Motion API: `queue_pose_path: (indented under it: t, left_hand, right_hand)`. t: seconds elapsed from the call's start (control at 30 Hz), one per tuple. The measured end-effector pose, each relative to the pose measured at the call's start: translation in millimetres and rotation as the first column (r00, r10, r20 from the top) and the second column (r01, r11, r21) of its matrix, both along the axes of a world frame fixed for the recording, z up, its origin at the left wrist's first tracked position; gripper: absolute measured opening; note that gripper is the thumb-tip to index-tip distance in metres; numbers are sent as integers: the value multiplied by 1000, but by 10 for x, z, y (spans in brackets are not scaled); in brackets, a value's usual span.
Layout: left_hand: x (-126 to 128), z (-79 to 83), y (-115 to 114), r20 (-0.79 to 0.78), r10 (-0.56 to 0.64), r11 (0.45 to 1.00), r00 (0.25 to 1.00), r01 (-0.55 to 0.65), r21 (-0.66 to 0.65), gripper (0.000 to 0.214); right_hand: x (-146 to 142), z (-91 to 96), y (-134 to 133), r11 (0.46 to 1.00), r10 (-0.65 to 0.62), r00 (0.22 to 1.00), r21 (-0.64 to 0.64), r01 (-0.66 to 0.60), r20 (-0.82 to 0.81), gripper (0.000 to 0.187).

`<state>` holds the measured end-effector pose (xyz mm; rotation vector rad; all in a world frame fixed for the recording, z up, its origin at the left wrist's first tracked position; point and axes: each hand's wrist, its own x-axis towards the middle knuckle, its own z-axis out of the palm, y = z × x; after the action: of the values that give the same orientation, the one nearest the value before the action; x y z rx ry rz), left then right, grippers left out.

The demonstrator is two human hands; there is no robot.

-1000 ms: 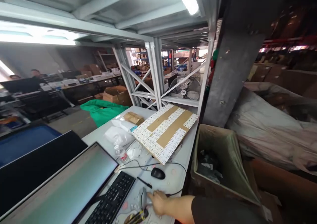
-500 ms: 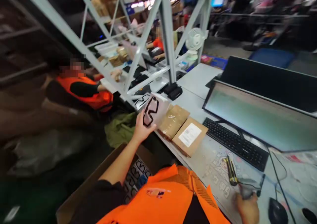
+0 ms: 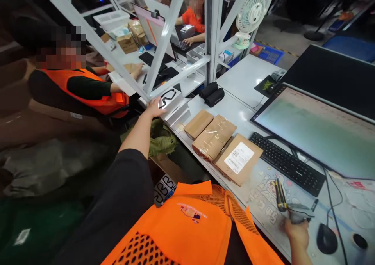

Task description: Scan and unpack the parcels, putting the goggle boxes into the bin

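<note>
While my left hand (image 3: 155, 108) is touching the white box (image 3: 172, 100) just to its right, grip unclear, I'm gripping a grey device (image 3: 297, 217) well apart with my right hand (image 3: 298, 233)

The pale box (image 3: 172, 101), marked with a thick black angular outline, sits printed face up on or just above a similar silvery box (image 3: 180, 114) at the desk's (image 3: 233, 112) left end, while the grey handheld scanner (image 3: 297, 217), partly hidden in a grasp, is near the front edge.
</note>
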<state>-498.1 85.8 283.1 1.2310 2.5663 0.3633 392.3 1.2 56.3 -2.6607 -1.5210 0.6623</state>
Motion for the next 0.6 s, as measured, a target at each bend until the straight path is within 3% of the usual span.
queue_pose_path:
  t: [0.03,0.13,0.23,0.3,0.33,0.37,0.43,0.53,0.6]
  left_hand:
    - [-53,-5,75,18,18,999,1000,-17,-48,119]
    - [-38,-11,156,-12,59,990,998,-60,-129,125]
    - [287,-134,26,-193,34,998,981,-24,57,101]
    - [632,-364,-132,-236,-7,971,972,63,232,69]
    - [809,-522,-212,-175,-36,959,984,83,270,54]
    - [969,-701,-283,-59,-63,963,996,76,260,43]
    - [1193,-1074,-365,202,5,983,979,-42,178,32]
    - [1229,-1529,-295,363,113,985,925,-153,82,34]
    - [1107,-1712,-151,416,137,982,899,-177,61,38]
  right_hand:
    - [1,-18,-14,997,-77,997,-4,77,-4,99]
    - [14,-83,-44,989,-123,992,-85,123,-2,111]
    - [31,-141,-59,979,-138,990,-143,143,40,111]
    - [38,-171,-81,980,-152,987,-119,157,52,110]
    - [41,-184,-97,982,-157,986,-96,161,56,109]
    - [44,-195,-115,985,-155,986,-71,159,58,110]
    - [57,-211,-148,991,-131,990,-23,133,60,111]
    - [107,-208,-166,994,-113,991,9,112,72,111]
    - [160,-178,-157,994,-111,990,15,110,83,112]
